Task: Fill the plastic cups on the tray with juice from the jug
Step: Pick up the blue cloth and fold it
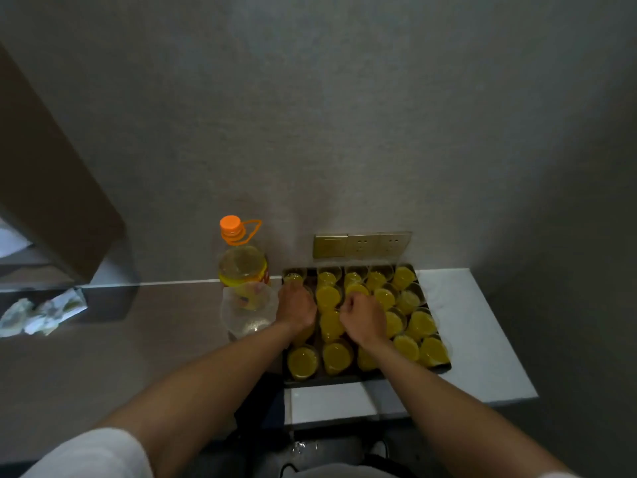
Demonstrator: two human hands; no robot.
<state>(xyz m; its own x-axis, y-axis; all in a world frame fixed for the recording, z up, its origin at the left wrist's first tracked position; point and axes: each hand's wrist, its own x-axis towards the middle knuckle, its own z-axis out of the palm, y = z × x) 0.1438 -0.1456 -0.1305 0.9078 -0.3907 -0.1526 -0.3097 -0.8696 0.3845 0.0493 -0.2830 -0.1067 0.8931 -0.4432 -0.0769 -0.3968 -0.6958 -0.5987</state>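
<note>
A dark tray (365, 378) on a white ledge holds several clear plastic cups (302, 362) filled with yellow juice. My left hand (297, 307) reaches over the tray's left column, its fingers down on a cup near the far left corner; whether it grips the cup is hidden. My right hand (362, 317) hovers over the tray's middle with fingers curled, seemingly pinching a cup rim. A juice bottle (241, 262) with an orange cap stands capped at the wall, left of the tray. An empty clear jug (249, 308) stands in front of it.
Gold wall sockets (362, 244) sit just behind the tray. Crumpled wrappers (41, 313) lie at the far left of the brown counter (138, 343). A brown box (48, 188) leans at upper left. The white ledge (475, 336) extends right of the tray.
</note>
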